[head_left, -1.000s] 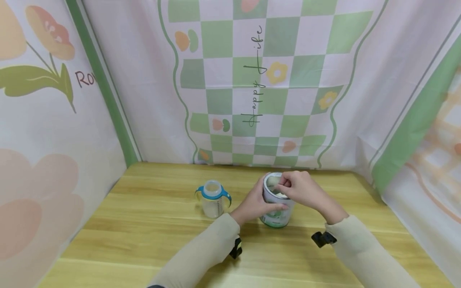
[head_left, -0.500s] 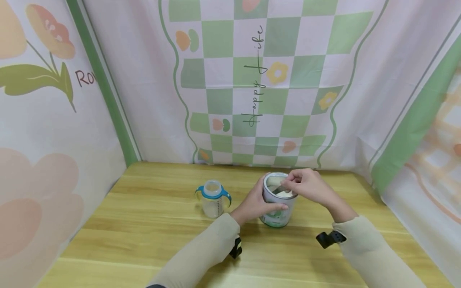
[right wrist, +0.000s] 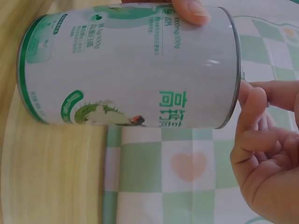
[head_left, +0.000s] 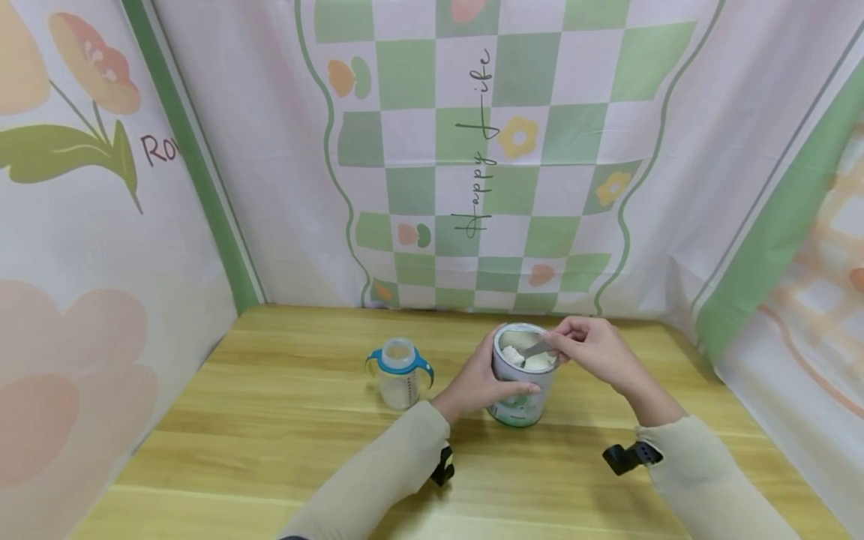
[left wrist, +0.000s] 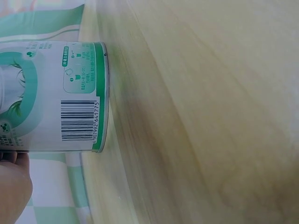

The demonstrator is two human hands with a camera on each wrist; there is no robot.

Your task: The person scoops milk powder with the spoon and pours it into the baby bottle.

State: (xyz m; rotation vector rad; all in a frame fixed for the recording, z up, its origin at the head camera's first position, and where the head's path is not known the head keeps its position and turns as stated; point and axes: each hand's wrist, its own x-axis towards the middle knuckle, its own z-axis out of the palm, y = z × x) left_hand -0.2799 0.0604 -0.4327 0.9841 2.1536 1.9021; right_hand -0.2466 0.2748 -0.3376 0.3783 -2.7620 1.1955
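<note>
A white and green milk powder tin (head_left: 516,409) stands upright and lidless on the table, pale powder showing inside. My left hand (head_left: 478,381) grips its left side, the thumb across the front; in the right wrist view that thumb (right wrist: 192,11) lies on the label. At the rim's right side, my right hand (head_left: 594,346) pinches the handle of a grey scoop (head_left: 538,348). White powder (head_left: 513,355) is heaped at the scoop's far end, within the tin's mouth. In the right wrist view, the fingers (right wrist: 254,109) are right by the rim and the scoop is mostly hidden.
Left of the tin stands an open clear baby bottle (head_left: 400,386) with a blue collar and two side handles. The wooden table (head_left: 270,435) ends at a green-checked curtain (head_left: 455,281) behind, with patterned cloth on both sides.
My right hand has moved right from over the tin's opening to its right rim, bringing the scoop and heaped powder into view. The left hand, tin and bottle have stayed put.
</note>
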